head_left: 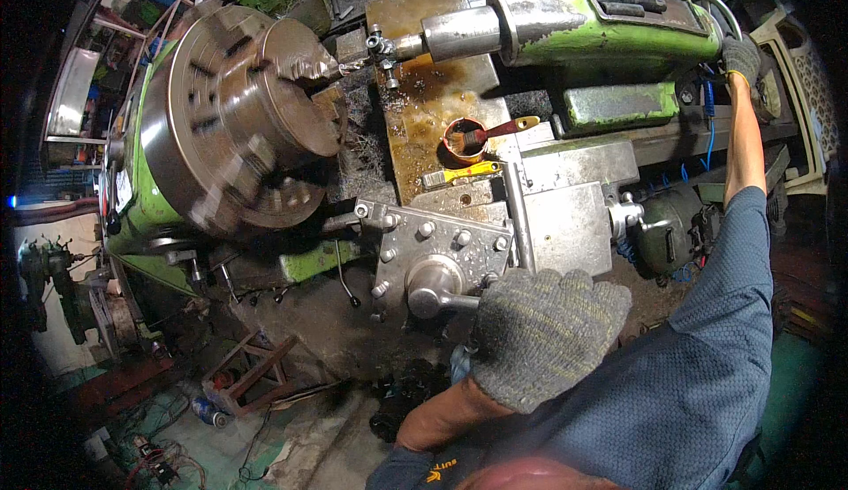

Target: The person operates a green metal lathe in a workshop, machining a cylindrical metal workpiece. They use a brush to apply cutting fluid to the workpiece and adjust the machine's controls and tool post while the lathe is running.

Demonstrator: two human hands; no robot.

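Observation:
My left hand (552,340), in a grey knitted glove, is closed at the end of the tool post lever (455,302); its fingertips are hidden beneath it. The lever joins the round hub of a bolted steel tool post (424,243). At the far right, my gloved right hand (740,57) is closed on the rim of the tailstock handwheel (726,11). The green tailstock (609,26) carries a steel quill (461,33) and a clamp with bolts (382,47). Ahead of it, a fluted, drill-like tool (322,68) meets a round workpiece (300,106) in the large chuck (199,128), whose jaws are blurred.
On the wet, chip-strewn carriage (420,128) stand a small red pot (464,143) with a red-handled brush (508,128) and a yellow-handled brush (459,175). A steel bar (518,216) lies beside them. Levers (347,278) project below the chuck; a metal frame (252,371) stands on the floor.

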